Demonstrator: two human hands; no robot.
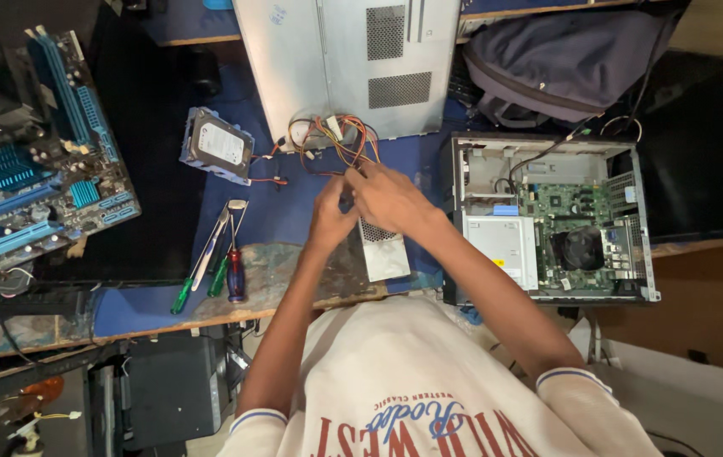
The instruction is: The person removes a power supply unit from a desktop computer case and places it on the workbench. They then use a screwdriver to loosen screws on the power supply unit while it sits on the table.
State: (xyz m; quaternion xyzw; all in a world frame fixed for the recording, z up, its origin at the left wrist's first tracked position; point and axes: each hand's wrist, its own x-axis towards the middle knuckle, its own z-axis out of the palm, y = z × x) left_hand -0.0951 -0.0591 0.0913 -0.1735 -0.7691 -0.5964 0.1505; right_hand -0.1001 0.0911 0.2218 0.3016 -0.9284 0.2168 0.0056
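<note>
Already out of any case and lying flat on the blue-covered wooden tabletop point(294, 211): a small grey metal power supply box with a perforated top point(383, 250), its bundle of red, orange, yellow and black wires point(332, 140) fanning away from it toward the far edge. Wiring not yet sorted, by the look of it: loose, tangled, ends spread against the big silver sheet-metal case panel point(353, 59) just beyond the box. Both hands meeting directly over the far end of the box, left hand point(330, 216) curled, fingers bent around what seems to be a wire or plug; right hand point(391, 199) closed in a pinch at the root of the bundle, exact grip hidden by the knuckles. Right of the box, almost touching: an open small-form desktop computer with green board and black fan point(552, 220), lid off. Left of the box: two green-handled screwdrivers and one red-and-blue-handled one point(218, 258), untouched; further left and beyond, a bare hard drive in a blue-grey bracket point(218, 145).
</note>
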